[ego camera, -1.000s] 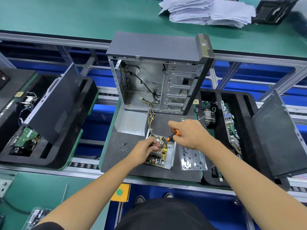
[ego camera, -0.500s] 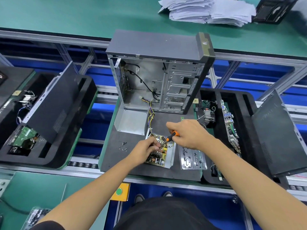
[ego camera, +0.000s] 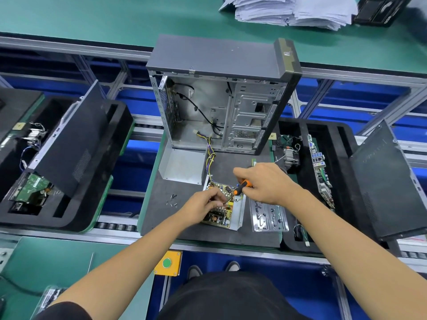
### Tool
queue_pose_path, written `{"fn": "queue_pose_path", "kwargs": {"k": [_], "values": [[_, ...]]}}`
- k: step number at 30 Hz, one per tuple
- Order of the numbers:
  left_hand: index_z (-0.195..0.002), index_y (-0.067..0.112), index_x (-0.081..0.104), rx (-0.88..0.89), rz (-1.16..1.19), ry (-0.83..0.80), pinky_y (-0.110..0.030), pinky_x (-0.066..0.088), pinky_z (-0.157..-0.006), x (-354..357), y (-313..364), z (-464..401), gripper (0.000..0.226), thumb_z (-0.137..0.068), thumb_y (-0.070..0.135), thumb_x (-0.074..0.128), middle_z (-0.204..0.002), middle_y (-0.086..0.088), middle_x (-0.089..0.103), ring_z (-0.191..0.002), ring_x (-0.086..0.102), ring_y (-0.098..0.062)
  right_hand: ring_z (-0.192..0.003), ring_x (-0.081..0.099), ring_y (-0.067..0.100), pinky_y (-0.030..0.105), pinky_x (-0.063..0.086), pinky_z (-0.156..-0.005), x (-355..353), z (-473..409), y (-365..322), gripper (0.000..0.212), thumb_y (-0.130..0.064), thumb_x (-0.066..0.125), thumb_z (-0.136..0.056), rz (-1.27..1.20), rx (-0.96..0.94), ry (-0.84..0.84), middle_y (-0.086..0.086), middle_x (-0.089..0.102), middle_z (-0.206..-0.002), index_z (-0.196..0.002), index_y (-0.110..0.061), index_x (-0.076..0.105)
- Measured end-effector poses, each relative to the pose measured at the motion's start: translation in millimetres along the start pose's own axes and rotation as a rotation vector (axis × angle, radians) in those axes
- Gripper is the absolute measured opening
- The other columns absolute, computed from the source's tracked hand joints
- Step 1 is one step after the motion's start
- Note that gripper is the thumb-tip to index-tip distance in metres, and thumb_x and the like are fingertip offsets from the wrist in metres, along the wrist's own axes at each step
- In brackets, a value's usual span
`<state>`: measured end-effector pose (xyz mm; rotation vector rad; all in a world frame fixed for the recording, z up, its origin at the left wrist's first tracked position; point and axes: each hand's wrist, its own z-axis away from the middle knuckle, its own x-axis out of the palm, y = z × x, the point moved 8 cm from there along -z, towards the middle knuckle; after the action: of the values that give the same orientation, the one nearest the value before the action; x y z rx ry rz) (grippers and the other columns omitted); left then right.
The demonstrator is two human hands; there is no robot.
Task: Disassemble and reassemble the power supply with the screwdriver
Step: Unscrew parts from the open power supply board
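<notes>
Green matting covers the far bench (ego camera: 92, 17), where a ragged stack of white papers (ego camera: 293, 10) is cut off by the top edge. One grey steel computer case (ego camera: 221, 98) stands upright on the dark foam work mat (ego camera: 161, 204), side panel off, bare stamped metal and black cables inside; its lower interior is partly lost in shadow. Two black foam trays flank the mat: left tray (ego camera: 111, 181) and right tray (ego camera: 293, 241), each with one dark textured side panel leaning in it, which hides much of the tray contents. In the right tray one motherboard (ego camera: 320, 172) stands on edge, detail too small to read. One folded sheet-metal cover (ego camera: 182, 167) lies just in front of the case. The power supply (ego camera: 228, 211), open, shows a yellow circuit board in a silver tray near the mat's middle, with a yellow, purple and black wire bundle running up into the case; the left hand (ego camera: 203, 206) covers its left part, fingers curled and pinching at the board, what they pinch not discernible. One perforated I/O shield (ego camera: 269, 218) lies just right of it. The right hand (ego camera: 265, 183) grips the screwdriver (ego camera: 240, 188), orange and black handle, tip down at the board's upper right; the tip is hard to see. Small loose screws (ego camera: 172, 200) lie left of the hands, count uncertain.
</notes>
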<state>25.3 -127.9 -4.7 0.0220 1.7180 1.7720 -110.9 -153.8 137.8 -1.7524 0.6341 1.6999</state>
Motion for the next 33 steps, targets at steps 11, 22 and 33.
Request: {"fn": "queue_pose_path", "kwargs": {"k": [11, 22, 33], "values": [[-0.11, 0.028, 0.062, 0.264, -0.661, -0.059, -0.03, 0.043, -0.091, 23, 3, 11, 0.041, -0.079, 0.049, 0.08, -0.116, 0.008, 0.057, -0.11, 0.049, -0.015, -0.048, 0.04, 0.021, 0.026, 0.016, -0.046, 20, 10, 4, 0.022, -0.03, 0.05, -0.071, 0.003, 0.006, -0.051, -0.003, 0.04, -0.046, -0.082, -0.032, 0.031], [-0.106, 0.043, 0.072, 0.363, -0.945, -0.056, -0.036, 0.044, -0.099, 35, 3, 10, 0.021, -0.087, 0.05, 0.071, -0.128, 0.015, 0.062, -0.115, 0.059, -0.014, -0.05, 0.039, 0.022, 0.027, 0.016, -0.046, 53, 17, -4, 0.026, -0.028, 0.053, -0.074, -0.008, -0.007, -0.133, -0.003, 0.045, -0.051, -0.084, -0.032, 0.029], [-0.103, 0.037, 0.069, 0.381, -0.965, -0.045, -0.038, 0.043, -0.094, 36, 2, 9, 0.02, -0.088, 0.05, 0.067, -0.121, 0.009, 0.061, -0.106, 0.061, -0.016, -0.055, 0.048, 0.029, 0.03, 0.019, -0.047, 77, 16, -3, 0.027, -0.027, 0.052, -0.081, -0.035, 0.027, -0.182, -0.005, 0.043, -0.052, -0.083, -0.032, 0.026]]}}
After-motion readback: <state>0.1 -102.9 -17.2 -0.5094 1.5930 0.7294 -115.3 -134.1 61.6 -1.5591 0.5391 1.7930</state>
